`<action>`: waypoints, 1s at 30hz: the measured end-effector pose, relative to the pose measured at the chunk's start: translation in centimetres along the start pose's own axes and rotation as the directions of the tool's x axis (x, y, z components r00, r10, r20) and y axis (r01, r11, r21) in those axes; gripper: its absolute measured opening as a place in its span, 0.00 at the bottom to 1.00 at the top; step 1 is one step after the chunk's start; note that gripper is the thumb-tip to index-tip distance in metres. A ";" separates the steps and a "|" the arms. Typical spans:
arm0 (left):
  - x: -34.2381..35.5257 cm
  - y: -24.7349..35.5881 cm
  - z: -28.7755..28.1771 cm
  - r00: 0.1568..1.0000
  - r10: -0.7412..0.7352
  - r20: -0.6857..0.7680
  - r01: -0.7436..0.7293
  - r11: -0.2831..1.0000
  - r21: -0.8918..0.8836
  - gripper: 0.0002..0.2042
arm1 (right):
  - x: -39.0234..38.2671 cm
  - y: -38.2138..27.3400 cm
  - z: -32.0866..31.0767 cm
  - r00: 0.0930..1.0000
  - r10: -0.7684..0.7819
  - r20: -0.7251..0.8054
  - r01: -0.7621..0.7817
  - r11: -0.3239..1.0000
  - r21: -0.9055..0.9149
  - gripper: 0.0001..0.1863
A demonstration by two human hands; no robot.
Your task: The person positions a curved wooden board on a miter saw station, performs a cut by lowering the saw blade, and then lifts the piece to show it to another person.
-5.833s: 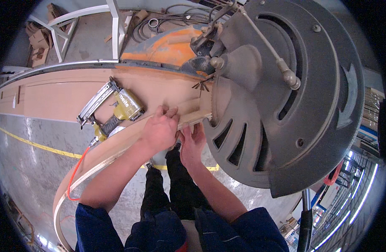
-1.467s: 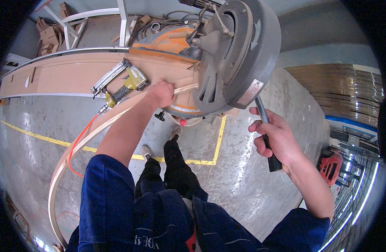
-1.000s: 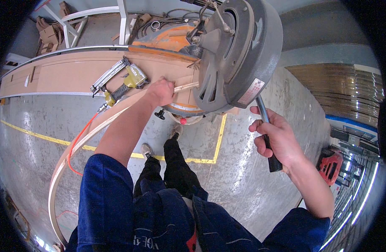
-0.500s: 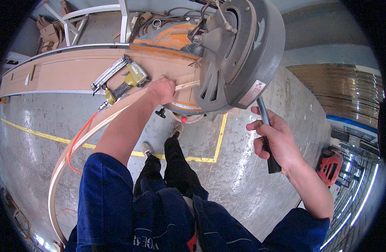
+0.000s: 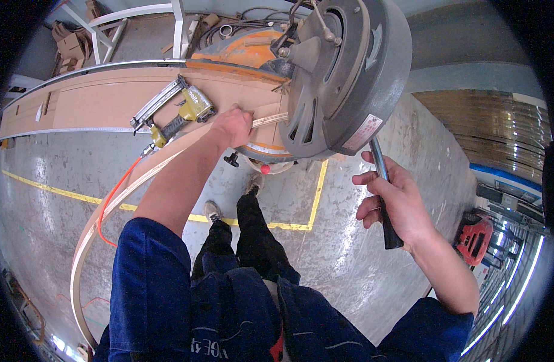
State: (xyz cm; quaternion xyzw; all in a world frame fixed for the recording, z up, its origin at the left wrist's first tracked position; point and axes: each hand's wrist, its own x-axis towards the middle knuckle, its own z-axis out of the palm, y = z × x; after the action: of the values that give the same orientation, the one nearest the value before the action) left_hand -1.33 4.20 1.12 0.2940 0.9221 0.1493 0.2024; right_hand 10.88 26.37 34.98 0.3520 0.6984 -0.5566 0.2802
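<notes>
Hands at a cutting machine, directions being read on a clock face centred on the view. Nearest, toward 3 o'clock, the black-gripped saw handle is being loosely encircled by the curled fingers of the right hand. At 1 o'clock, the end of the handle is being met by the grey saw guard. At 11 o'clock, well apart from the right hand, the left hand is being kept closed over the curved wooden strip; its thumb is being hidden. One end of the strip is being presented at the guard, while the rest is being swept round to 8 o'clock. The step in hand is being judged as steadying the strip at the saw; the next move would call for firm pressure from the left hand, with its fingers being kept clear of the guard. Farther off, at 10 o'clock, a nail gun with an orange hose is being supported by a long brown board. Below, the floor is being marked by a yellow line. Farthest, a white frame is being shown at 11 o'clock.
</notes>
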 end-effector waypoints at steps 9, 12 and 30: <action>-0.1 0.2 -0.4 0.999 -0.017 0.035 0.017 1.000 -0.008 0.19 | 0.2 0.4 -0.1 1.000 0.000 0.021 0.000 1.000 0.021 0.28; -0.1 0.3 -0.4 0.999 -0.027 0.032 0.027 1.000 -0.010 0.19 | 0.2 0.4 -0.1 1.000 -0.005 0.023 0.004 1.000 0.028 0.29; -0.3 0.1 -0.1 0.999 0.017 -0.038 -0.019 0.999 -0.036 0.18 | 0.3 0.8 0.2 1.000 -0.017 0.023 0.017 1.000 0.019 0.31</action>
State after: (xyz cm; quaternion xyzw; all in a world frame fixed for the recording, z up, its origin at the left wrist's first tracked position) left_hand -1.13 4.07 1.34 0.2956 0.9202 0.1736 0.1891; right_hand 11.29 26.38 34.25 0.3423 0.6930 -0.5693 0.2801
